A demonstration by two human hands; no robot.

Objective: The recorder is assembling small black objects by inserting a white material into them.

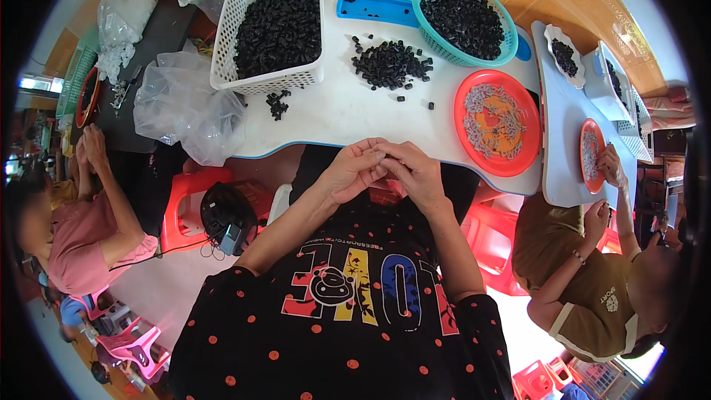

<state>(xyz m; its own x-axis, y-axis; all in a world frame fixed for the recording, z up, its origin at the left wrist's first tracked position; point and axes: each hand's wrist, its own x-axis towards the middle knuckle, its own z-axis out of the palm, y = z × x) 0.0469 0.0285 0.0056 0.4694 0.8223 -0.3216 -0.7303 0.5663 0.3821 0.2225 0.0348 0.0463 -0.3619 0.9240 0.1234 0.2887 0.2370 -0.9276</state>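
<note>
My left hand and my right hand meet at the fingertips, just off the near edge of the white table. Both are closed in a pinch; whatever sits between the fingers is too small or hidden to make out. Beyond them lies a loose pile of small black cylindrical pieces. Right of the pile, a red round tray carries many small greyish, pin-like parts. A white perforated basket and a teal round basket, both filled with black pieces, stand farther back.
A blue shallow tray lies between the baskets. Clear plastic bags hang over the table's left edge. Small black parts lie by the white basket. A person in pink sits left, another in olive right, with red stools around.
</note>
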